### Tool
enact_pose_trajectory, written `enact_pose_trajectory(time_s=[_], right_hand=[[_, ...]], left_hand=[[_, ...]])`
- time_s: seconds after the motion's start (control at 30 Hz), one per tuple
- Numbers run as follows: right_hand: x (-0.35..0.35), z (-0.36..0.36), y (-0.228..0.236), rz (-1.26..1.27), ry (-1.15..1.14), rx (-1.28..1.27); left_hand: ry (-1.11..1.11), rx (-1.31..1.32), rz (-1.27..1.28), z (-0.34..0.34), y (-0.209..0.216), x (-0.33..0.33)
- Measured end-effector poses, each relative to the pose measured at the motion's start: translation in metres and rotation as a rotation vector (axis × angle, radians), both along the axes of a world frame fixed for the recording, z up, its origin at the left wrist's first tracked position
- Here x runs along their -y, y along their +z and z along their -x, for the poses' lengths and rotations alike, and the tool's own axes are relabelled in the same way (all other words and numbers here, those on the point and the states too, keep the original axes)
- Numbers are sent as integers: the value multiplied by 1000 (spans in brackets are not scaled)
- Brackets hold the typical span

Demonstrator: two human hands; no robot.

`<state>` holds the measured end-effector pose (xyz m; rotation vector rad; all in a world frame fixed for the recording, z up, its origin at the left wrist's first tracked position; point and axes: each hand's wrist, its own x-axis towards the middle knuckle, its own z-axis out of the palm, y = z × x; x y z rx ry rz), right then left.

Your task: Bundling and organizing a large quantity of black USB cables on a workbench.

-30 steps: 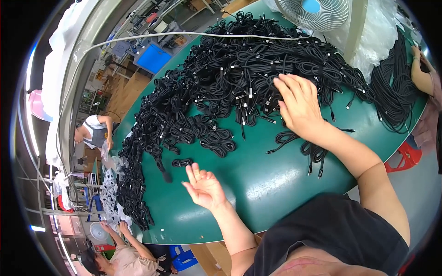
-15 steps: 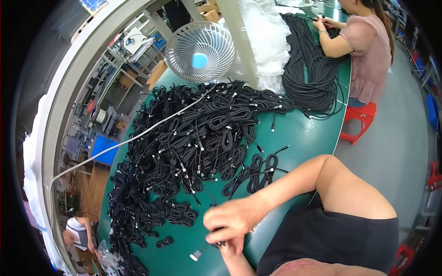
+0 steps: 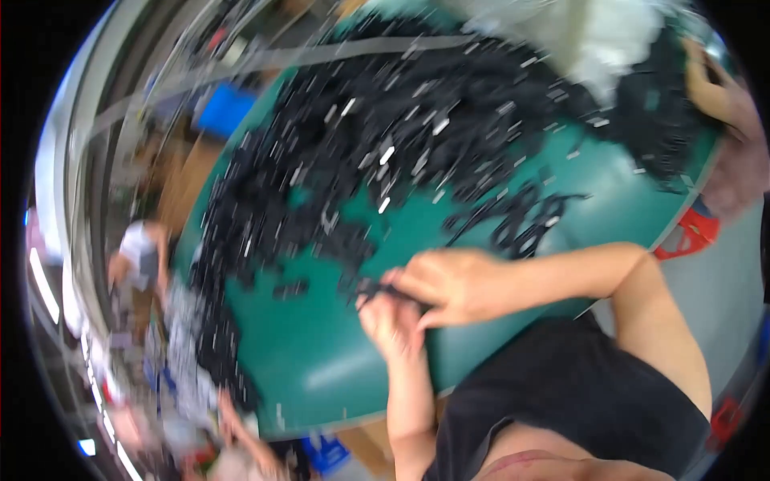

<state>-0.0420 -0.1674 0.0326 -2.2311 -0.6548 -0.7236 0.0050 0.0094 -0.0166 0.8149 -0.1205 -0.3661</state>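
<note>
Close together over the near part of the table, both hands are at a black cable [image 3: 370, 287]. My left hand [image 3: 391, 325] is closed round it, palm side up. From the right, my right hand [image 3: 459, 284] reaches across, its fingers bent onto the same cable above the left hand; motion smears the fingertips. Just beyond, a small group of looped black cables [image 3: 513, 216] lies on the table. A large heap of black cables [image 3: 385, 120] with pale metal plugs spreads behind and to the left.
The green table [image 3: 321, 353] has a curved edge. At far right a person in pink [image 3: 738, 160] sits by more black cables, near a red stool [image 3: 696, 232]. Other people [image 3: 143, 252] are at the left. White plastic sheeting [image 3: 593, 56] lies at the back.
The whole view has swung and blurred, so the table appears turned and shifted. Both hands stay together at the cable, and the left hand now shows more fully below the right.
</note>
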Motion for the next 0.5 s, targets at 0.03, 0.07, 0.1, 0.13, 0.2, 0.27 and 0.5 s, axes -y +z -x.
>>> enact_pose_trajectory(time_s=[0.03,0.07,0.1,0.13,0.2,0.27,0.5], right_hand=[[6,6,9,-26,22,-254],[5,9,10,-88,26,-328],[4,9,17,-131,53,-386],[3,9,20,-170,42,-392],[5,3,19,-261,72,-338],[2,-2,15,-321,30,-226],[-2,0,11,-157,-65,-148]], left_hand=[[27,18,28,1,13,18],[-12,50,35,3,21,22],[0,85,36,2,23,20],[13,86,34,3,28,22],[25,118,30,2,23,16],[28,131,21,2,26,12],[-59,119,18,8,17,17]])
